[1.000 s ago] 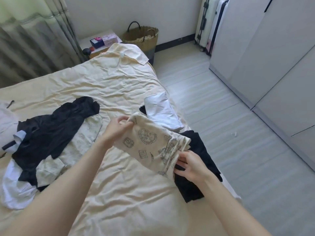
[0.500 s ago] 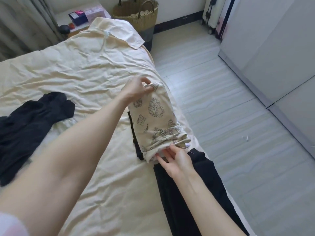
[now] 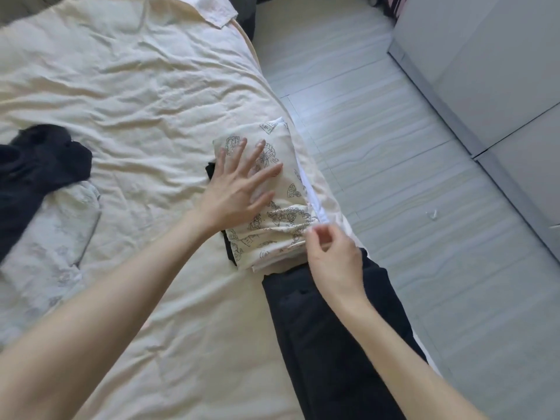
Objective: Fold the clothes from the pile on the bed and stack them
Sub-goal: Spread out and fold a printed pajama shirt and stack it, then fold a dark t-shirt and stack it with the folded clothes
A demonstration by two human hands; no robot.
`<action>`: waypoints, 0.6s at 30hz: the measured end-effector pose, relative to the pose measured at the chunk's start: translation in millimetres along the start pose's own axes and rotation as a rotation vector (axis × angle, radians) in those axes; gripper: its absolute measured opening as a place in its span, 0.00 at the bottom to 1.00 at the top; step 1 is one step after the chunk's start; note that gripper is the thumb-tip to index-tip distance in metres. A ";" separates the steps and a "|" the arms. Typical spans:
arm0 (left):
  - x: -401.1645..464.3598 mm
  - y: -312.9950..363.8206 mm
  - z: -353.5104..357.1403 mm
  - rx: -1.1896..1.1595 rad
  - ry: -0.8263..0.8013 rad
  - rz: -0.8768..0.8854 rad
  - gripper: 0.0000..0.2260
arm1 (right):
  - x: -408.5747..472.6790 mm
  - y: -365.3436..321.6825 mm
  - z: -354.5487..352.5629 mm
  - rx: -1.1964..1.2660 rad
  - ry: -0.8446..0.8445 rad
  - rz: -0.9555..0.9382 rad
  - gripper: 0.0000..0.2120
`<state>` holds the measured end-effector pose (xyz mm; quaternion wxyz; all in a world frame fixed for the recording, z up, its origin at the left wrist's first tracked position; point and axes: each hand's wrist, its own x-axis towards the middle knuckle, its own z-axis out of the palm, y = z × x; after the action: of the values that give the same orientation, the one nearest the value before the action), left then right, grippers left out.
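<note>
A folded cream garment with dark line prints point(image 3: 286, 189) lies on top of a small stack near the bed's right edge. Under it show a white folded edge point(image 3: 315, 204) and a black piece point(image 3: 211, 171). My left hand point(image 3: 239, 189) presses flat on the printed garment with its fingers spread. My right hand point(image 3: 331, 259) is at the garment's near right corner, thumb and forefinger pinching its edge. Black trousers point(image 3: 327, 328) lie flat just in front of the stack. The unfolded pile sits at the left: a black garment point(image 3: 39, 159) over a pale printed one point(image 3: 57, 234).
The cream bedsheet point(image 3: 136, 95) is wrinkled between the pile and the stack. The stack sits close to the bed's right edge, beside the grey plank floor point(image 3: 409, 183). White wardrobe doors point(image 3: 500, 56) stand at the right.
The printed garment came down from my hands onto the stack. My left hand let go of its far end and now lies flat on it. The camera tilted down and nearer.
</note>
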<state>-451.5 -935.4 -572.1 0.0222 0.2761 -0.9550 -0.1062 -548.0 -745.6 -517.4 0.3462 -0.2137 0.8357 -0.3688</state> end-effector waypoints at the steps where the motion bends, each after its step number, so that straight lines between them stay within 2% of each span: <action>1: -1.5 -1.3 2.5 0.049 -0.072 -0.008 0.25 | 5.6 -1.4 -0.3 -0.160 0.056 -0.200 0.08; 3: 1.1 -0.9 6.9 0.130 -0.187 -0.032 0.25 | 24.5 -1.8 7.2 -0.465 0.008 -0.441 0.16; 5: 5.3 2.7 3.8 0.162 -0.259 -0.058 0.26 | 40.7 0.8 17.1 -0.785 -0.147 -0.495 0.22; 7: 7.4 9.5 -5.4 0.168 -0.322 -0.082 0.26 | 46.7 5.2 21.8 -0.974 -0.281 -0.464 0.24; 9: 1.4 20.1 -15.1 0.146 -0.360 -0.115 0.25 | 40.5 6.6 20.7 -0.961 -0.340 -0.419 0.25; 11: -18.2 34.0 -23.2 0.063 -0.320 -0.174 0.25 | 24.3 2.8 16.8 -0.870 -0.333 -0.436 0.26; 18: -160.2 81.0 -42.6 -0.269 -0.152 -0.556 0.25 | -68.4 12.8 6.0 -0.906 -0.381 -0.664 0.30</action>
<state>-353.9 -791.5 -510.4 -0.0428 0.5124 -0.8192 -0.2540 -499.2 -698.4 -501.4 0.2304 -0.6528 0.7215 -0.0189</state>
